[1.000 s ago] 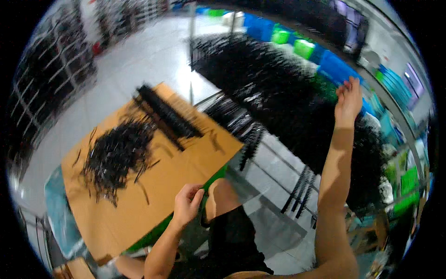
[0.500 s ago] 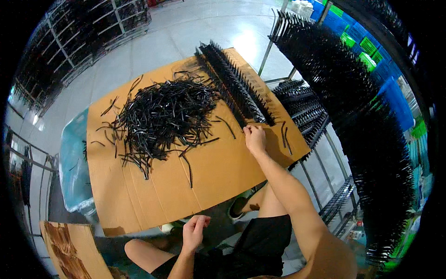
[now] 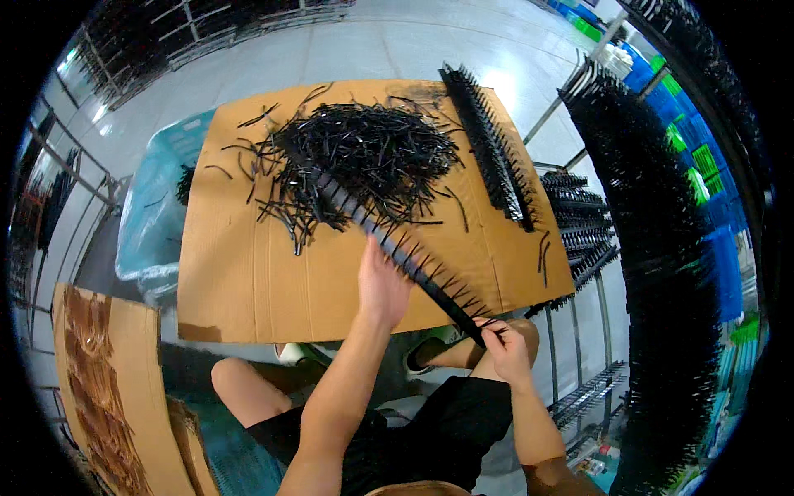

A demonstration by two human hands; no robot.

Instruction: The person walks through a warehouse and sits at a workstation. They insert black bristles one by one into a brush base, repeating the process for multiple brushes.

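A long black strip with rows of prongs (image 3: 364, 219) lies slanted over the brown cardboard sheet (image 3: 248, 273), its far end reaching into the heap of loose black pins (image 3: 372, 149). My left hand (image 3: 382, 288) grips the strip near its middle. My right hand (image 3: 504, 343) pinches its near end, just off the cardboard's front edge and above my knees.
More pronged strips (image 3: 490, 149) lie side by side along the cardboard's right edge. A tall rack full of black pronged strips (image 3: 653, 198) stands at the right. A light blue crate (image 3: 153, 219) sits under the cardboard's left side, a cardboard box (image 3: 99, 380) at lower left.
My right hand has left the strips on the cardboard's right side and my left has risen from my lap. Both now hold one strip slanted across the cardboard.
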